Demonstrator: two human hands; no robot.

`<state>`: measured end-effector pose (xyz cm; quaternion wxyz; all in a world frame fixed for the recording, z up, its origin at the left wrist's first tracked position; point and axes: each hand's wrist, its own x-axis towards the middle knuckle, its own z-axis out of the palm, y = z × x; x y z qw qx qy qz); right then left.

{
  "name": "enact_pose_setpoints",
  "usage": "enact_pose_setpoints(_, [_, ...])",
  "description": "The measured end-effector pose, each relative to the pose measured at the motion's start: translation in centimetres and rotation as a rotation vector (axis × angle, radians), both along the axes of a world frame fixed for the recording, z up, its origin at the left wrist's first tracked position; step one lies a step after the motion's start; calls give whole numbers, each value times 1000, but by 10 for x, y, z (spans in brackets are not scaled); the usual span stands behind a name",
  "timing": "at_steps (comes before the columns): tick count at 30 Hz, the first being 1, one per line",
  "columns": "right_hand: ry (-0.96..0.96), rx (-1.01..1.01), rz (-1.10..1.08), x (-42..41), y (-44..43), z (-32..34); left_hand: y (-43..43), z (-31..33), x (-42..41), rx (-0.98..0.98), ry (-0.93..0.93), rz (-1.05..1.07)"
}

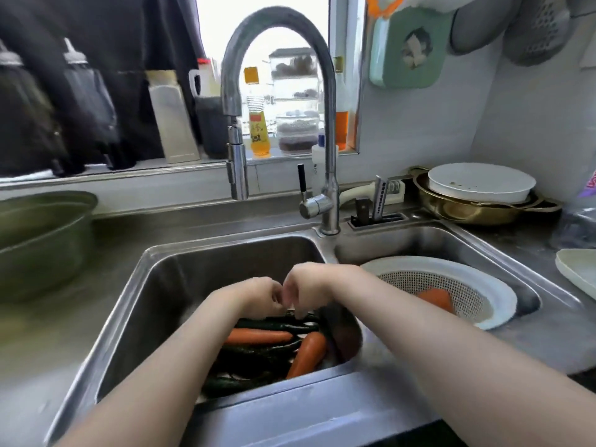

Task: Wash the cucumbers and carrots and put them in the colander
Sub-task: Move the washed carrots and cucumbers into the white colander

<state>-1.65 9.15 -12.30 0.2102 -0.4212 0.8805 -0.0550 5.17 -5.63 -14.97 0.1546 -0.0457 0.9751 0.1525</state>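
Observation:
In the left sink basin [154, 301] lie two carrots [258, 336] [306, 353] and several dark green cucumbers [280, 324], wet and piled together. My left hand [259, 295] and my right hand [304, 283] meet knuckle to knuckle above the pile, fingers curled downward onto the top cucumber. Motion blur hides whether either hand grips it. A white colander [493, 291] sits in the right basin with one carrot [435, 298] inside.
The tall curved faucet [237, 175] hangs over the back of the left basin, with no water visibly running. A green pot [42, 233] stands on the left counter. Stacked bowls [477, 198] and a pale plate [577, 269] are at the right.

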Motion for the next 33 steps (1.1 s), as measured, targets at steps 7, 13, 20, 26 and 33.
enact_pose_setpoints(7, [-6,534,184,18,-33,-43,-24,-41,18,32,-196,52])
enact_pose_setpoints(13, [114,708,315,20,-45,-67,-23,-45,12,67,-294,48])
enact_pose_setpoints(20, [47,482,94,2,-38,-56,-28,-35,6,106,-241,13])
enact_pose_setpoints(26, [-33,272,-53,-8,-32,-45,-42,-32,9,81,-16,44])
enact_pose_setpoints(33, [187,-99,-58,-11,-17,-27,-53,-12,17,248,291,104])
